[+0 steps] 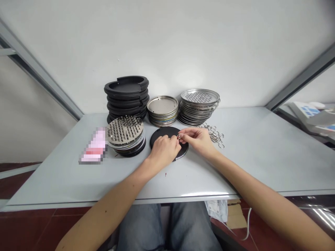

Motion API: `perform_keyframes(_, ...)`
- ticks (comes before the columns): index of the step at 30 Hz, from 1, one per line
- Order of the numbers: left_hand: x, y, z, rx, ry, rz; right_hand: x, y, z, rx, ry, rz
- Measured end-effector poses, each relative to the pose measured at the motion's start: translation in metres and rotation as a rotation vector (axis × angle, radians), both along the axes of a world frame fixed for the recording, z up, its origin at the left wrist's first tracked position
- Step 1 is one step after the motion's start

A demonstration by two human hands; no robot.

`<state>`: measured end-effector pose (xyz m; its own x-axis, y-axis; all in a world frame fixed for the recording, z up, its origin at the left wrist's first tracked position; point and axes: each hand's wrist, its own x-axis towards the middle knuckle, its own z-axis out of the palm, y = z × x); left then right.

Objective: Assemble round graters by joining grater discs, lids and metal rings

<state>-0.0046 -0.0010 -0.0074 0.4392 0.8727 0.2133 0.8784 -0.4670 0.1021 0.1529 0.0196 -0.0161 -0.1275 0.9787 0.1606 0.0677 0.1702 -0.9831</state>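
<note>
A small shiny metal ring (179, 137) sits between the fingertips of both hands, over a round black disc (169, 131) lying on the table. My left hand (165, 150) is closed, its thumb and forefinger pinched at the ring's left side; its other fingers are curled under and partly hidden. From the right, my right hand (196, 140) pinches the same ring with thumb and forefinger. Just beyond my right hand is a loose pile of metal rings (216, 135). Much of the black disc is covered by my hands.
At the back stand stacks of black rimmed discs (126, 92), shallow metal lids (162, 104) and perforated metal plates (200, 97). Left of my hands, a studded metal disc (125, 129) tops a lower stack. A pixelated pink object (93, 148) lies further left. The wall closes off the back.
</note>
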Motion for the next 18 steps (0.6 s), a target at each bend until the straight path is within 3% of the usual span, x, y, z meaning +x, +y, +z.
perform_keyframes(8, -0.0008, -0.0016, 0.0006, 0.057, -0.022, 0.003, 0.0015, 0.0019, 0.0025, -0.098, 0.051, -0.026)
perform_keyframes(18, 0.0022, -0.0034, -0.0038, 0.027, 0.052, -0.01, 0.0037, 0.0009, 0.0041, -0.102, -0.069, -0.008)
